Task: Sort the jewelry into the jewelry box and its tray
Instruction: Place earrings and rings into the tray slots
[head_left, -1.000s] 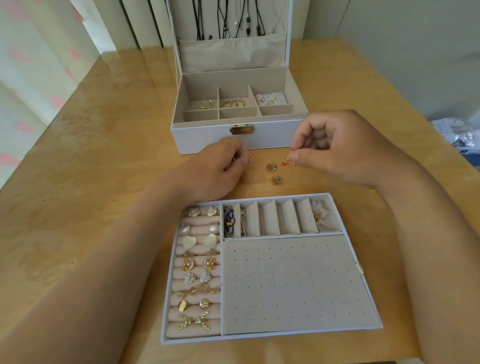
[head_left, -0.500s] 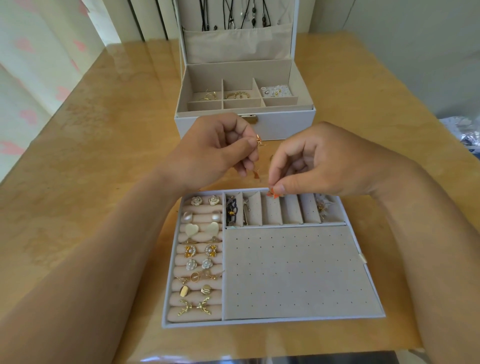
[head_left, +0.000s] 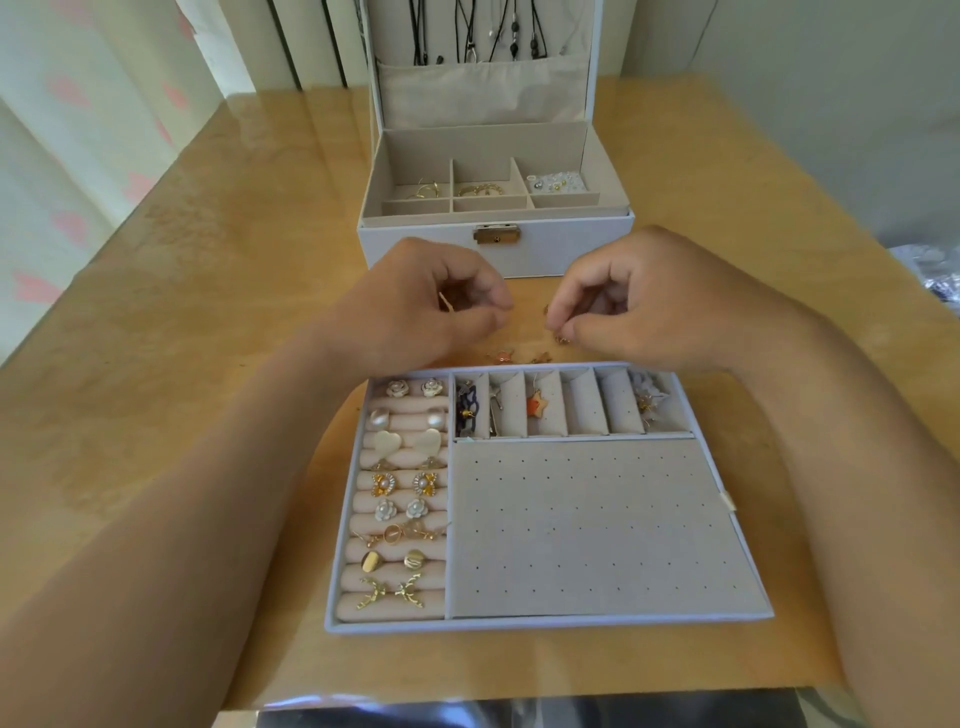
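The white jewelry box (head_left: 571, 244) stands open at the back, with necklaces hung in its lid and small pieces in its compartments. The tray (head_left: 545, 623) lies in front of it, with earring pairs in the left rolls and an orange star earring (head_left: 540, 406) in the third slot. My left hand (head_left: 415, 312) is curled above the table and pinches a thin gold piece (head_left: 445, 302). My right hand (head_left: 649, 306) pinches a small gold earring (head_left: 561, 339) just above the table. An orange earring (head_left: 501, 357) and a gold one (head_left: 541, 358) lie between hands and tray.
The wooden table (head_left: 208, 312) has open surface to the left of the box and tray. A crinkled plastic bag (head_left: 930, 270) lies at the right edge. A curtain with pink hearts (head_left: 78, 156) hangs at the left.
An orange star earring now lies in the tray's third slot. My right hand has moved back from the tray to the loose pieces and pinched a gold earring. My left hand dropped lower.
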